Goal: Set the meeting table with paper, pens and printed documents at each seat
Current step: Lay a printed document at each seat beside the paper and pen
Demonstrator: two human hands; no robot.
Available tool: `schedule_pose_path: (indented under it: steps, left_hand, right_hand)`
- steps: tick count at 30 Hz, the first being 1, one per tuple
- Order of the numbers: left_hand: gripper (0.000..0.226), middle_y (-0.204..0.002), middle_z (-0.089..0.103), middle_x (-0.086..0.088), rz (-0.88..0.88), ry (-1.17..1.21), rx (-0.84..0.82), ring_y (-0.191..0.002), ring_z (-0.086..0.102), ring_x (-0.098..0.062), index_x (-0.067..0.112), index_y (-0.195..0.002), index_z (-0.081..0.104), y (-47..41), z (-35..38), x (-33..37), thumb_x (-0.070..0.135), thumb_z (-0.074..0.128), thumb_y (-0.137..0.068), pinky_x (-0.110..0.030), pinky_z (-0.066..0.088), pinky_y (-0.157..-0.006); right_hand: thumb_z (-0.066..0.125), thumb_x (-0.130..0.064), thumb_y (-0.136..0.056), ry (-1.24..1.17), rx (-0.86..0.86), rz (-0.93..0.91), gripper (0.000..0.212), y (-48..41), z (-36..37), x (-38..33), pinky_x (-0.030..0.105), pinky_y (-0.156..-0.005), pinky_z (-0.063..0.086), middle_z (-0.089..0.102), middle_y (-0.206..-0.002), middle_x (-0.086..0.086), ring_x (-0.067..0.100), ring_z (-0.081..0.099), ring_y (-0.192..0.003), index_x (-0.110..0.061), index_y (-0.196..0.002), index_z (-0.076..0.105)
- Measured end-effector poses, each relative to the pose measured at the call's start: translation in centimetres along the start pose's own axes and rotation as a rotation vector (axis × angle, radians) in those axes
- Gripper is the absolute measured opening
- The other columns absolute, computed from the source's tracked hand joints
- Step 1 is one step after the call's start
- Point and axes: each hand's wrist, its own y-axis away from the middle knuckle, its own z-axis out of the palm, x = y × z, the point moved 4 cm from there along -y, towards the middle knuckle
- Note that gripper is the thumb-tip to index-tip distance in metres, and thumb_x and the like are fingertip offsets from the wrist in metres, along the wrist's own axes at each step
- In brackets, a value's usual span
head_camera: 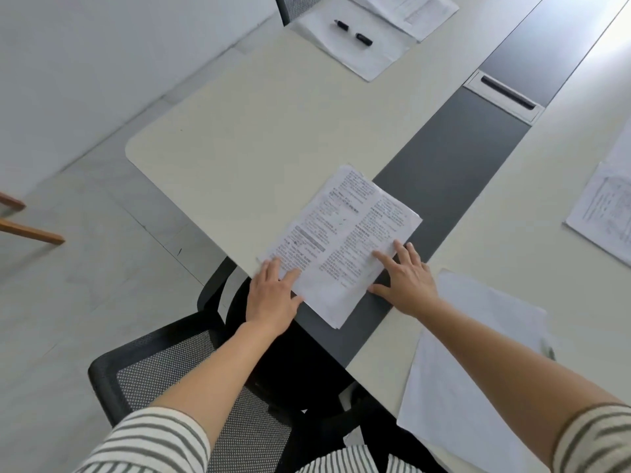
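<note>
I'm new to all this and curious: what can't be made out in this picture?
Head view:
Printed document: text too small and blurred to read.
Blank paper: partly covered by the right forearm.
Papers at the right: cut off by the frame edge.
Far seat's document: cut off by the top edge.

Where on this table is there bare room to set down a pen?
Widest bare patch: the cream table top between the printed document and the far sheet with the pen. The grey strip is bare from that document to the cable slot. Crowded: the near end, where left hand, right hand, document and blank sheets sit close.
</note>
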Motion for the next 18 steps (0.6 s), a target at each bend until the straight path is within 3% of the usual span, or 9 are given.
schedule_pose_path:
  steps: [7, 14, 18]
  left_hand:
    - [0.057, -0.159, 0.016, -0.012, -0.008, 0.029, 0.014, -0.148, 0.011, -0.030, 0.028, -0.144, 0.037, -1.8, -0.6, -1.3, 0.037, 0.057, -0.092, -0.043, 0.017, -0.120]
    - [0.055, -0.159, 0.011, -0.014, -0.006, -0.034, 0.027, -0.148, 0.006, -0.032, 0.023, -0.144, 0.034, -1.3, -1.6, -0.4, 0.037, 0.052, -0.094, -0.044, 0.014, -0.120]
    - [0.050, -0.158, 0.018, -0.014, 0.100, 0.009, 0.063, -0.147, 0.014, -0.030, 0.019, -0.141, 0.041, 0.5, -2.4, 3.0, 0.033, 0.051, -0.094, -0.043, 0.020, -0.117]
  right_hand:
    - [0.056, -0.062, -0.086, -0.022, 0.015, 0.011, 0.077, -1.3, -0.2, -1.0, 0.052, -0.120, 0.016, 0.003, -0.164, 0.006, 0.032, -0.003, -0.151, -0.042, -0.150, 0.019]
    - [0.057, -0.060, -0.086, -0.069, 0.026, -0.020, 0.079, -0.9, -0.7, -0.8, 0.051, -0.119, 0.016, -0.001, -0.165, 0.004, 0.030, -0.004, -0.152, -0.041, -0.151, 0.017]
    - [0.059, -0.048, -0.090, -0.156, 0.202, -0.023, 0.070, 2.6, -2.2, 1.7, 0.047, -0.118, 0.025, 0.004, -0.165, 0.002, 0.026, 0.004, -0.152, -0.034, -0.151, 0.026]
